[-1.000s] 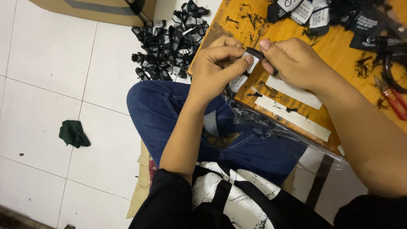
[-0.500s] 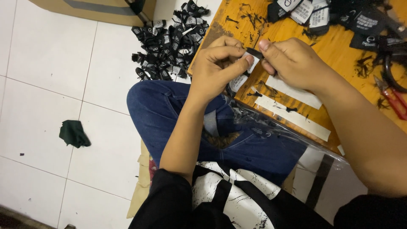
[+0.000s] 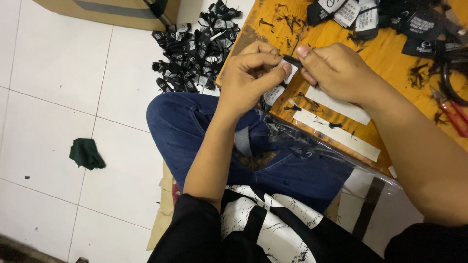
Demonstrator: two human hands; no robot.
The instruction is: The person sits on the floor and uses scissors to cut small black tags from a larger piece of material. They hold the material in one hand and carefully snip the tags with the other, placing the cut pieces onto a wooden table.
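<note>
Label strip: a small black-and-white woven label [image 3: 288,65] is pinched between both hands at about 12 o'clock of the view, just above the near edge of the board; a second white tag [image 3: 274,94] hangs just below it, at 6 o'clock from the fingers.
Board: an orange-brown wooden board [image 3: 390,68] fills the 1 to 3 o'clock part of the view, flecked with black thread scraps.
Floor: white tiled floor [image 3: 53,73] takes the whole 9 o'clock side.
Legs: blue jeans [image 3: 195,126] sit at centre, under the left forearm, with a clear plastic sheet [image 3: 317,146] draped over the knee at 4 o'clock from the hands.
Box: a cardboard box [image 3: 112,12] lies at 11 o'clock, along the top edge.
Pile: a heap of black labels [image 3: 195,48] lies on the floor at 11 o'clock from the left hand, just beside the board's edge.
Left hand: the left hand [image 3: 248,73] is closed, thumb and forefinger clamped on the label strip.
Right hand: the right hand [image 3: 336,70] is closed too, its fingertips gripping the strip's dark end, touching the left hand's fingers.
Paper strips: two white strips [image 3: 336,134] lie on the board at 5 o'clock from the right hand.
Snips: red-handled snips [image 3: 451,112] rest at 3 o'clock, well apart from the hands.
Cloth: a dark green rag [image 3: 87,153] lies on the tiles at 9 o'clock.
Change: against the earlier frame, hands and strip hold the same pose; nothing on the board or floor has shifted.
</note>
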